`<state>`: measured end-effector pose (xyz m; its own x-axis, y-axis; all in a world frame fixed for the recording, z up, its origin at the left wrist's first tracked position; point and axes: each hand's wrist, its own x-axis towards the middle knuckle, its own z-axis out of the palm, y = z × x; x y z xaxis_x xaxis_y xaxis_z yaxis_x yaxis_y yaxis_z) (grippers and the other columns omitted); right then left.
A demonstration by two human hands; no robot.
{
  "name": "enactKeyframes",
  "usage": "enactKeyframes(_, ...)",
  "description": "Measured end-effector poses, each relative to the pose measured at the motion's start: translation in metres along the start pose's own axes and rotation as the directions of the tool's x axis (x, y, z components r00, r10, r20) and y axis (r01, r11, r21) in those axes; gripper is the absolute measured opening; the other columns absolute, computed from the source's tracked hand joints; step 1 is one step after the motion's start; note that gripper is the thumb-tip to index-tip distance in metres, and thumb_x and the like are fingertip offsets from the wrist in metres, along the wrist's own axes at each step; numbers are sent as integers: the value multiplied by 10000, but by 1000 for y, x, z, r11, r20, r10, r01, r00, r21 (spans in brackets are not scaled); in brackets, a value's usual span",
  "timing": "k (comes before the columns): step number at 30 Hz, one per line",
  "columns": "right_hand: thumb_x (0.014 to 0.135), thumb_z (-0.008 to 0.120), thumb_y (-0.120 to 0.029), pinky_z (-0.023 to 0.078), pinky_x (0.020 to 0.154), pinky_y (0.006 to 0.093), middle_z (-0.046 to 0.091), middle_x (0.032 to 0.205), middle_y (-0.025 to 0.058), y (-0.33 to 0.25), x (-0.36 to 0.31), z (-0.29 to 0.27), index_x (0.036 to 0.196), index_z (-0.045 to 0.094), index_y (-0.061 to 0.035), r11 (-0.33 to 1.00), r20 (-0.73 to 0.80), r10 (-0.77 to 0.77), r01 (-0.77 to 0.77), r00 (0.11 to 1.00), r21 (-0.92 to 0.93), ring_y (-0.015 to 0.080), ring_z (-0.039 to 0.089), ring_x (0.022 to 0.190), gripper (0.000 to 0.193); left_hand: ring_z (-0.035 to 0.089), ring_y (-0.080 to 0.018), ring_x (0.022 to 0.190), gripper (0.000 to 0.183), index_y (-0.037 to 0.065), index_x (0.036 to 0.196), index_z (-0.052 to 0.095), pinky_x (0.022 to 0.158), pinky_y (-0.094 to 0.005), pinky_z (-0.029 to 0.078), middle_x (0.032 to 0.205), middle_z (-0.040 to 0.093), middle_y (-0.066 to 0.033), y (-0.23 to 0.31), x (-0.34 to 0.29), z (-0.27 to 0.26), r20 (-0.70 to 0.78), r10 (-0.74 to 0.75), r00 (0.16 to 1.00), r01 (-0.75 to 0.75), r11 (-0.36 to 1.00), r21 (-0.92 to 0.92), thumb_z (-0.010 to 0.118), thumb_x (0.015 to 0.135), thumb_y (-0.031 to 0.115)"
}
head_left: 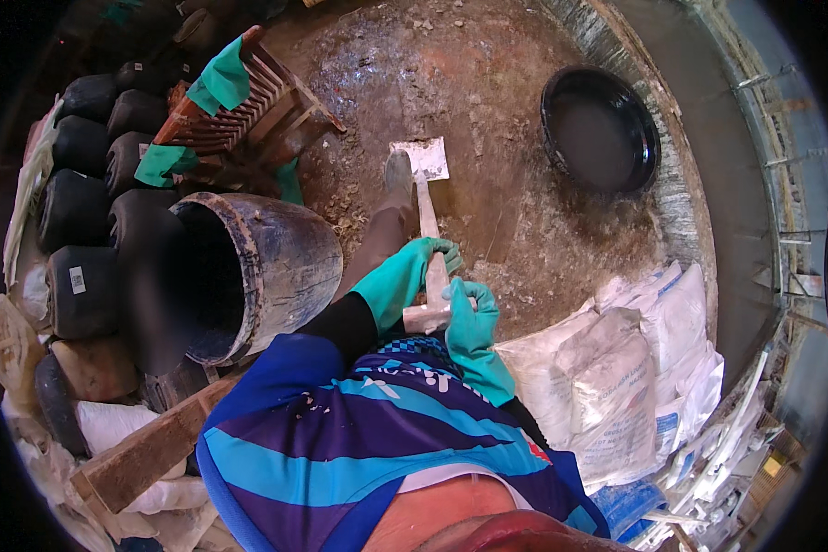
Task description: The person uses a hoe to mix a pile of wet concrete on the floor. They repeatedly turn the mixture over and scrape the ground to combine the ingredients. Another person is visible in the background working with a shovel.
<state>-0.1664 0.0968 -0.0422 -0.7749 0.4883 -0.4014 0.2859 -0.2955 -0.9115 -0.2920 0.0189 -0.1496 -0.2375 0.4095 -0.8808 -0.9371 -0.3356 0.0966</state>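
Note:
A shovel (428, 210) with a flat, whitish rectangular blade (429, 158) stretches away from my body, its blade down at the dirty floor. Next to the blade is my foot (398, 173), in dark footwear. Wearing a green rubber glove, my left hand (425, 260) is wrapped round the lower shaft. My right hand (470, 308), gloved alike, is closed at the near end of the shaft, just above the crosswise grip (427, 319). The right palm and some fingers are hidden.
A large dirty drum (289, 262) lies on its side at left, beside stacked black containers (82, 207). Green gloves (220, 81) hang on a wooden chair (248, 106). A black round tub (650, 156) stands far right, and white sacks (607, 386) sit near right. A wooden beam (156, 446) lies near left.

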Motion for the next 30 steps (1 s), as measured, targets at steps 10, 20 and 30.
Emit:
enactKeyframes(10,911,661,-158,482,672,275,676,788,59,35,39,-4,796,611,-53,1000,-22,-21,21,1000,-7,108,597,710,163,665,-254,721,68,24,947,556,716,-357,586,775,629,-65,23,8,26,-13,8,1000,-8,1000,10,534,905,71)
enactKeyframes(20,915,663,-160,486,690,295,671,769,60,-3,98,19,798,607,-44,997,-47,-66,68,997,37,114,598,715,174,630,-242,663,128,36,808,529,679,-329,565,733,590,-68,72,51,45,82,33,996,-38,997,61,485,909,102)
enactKeyframes(30,920,650,-147,492,715,286,678,819,66,31,110,50,837,607,-32,1000,79,-13,14,997,-8,112,603,755,148,671,-238,780,93,14,969,564,752,-335,594,848,649,-91,100,54,25,-11,74,997,-73,995,75,559,907,82)
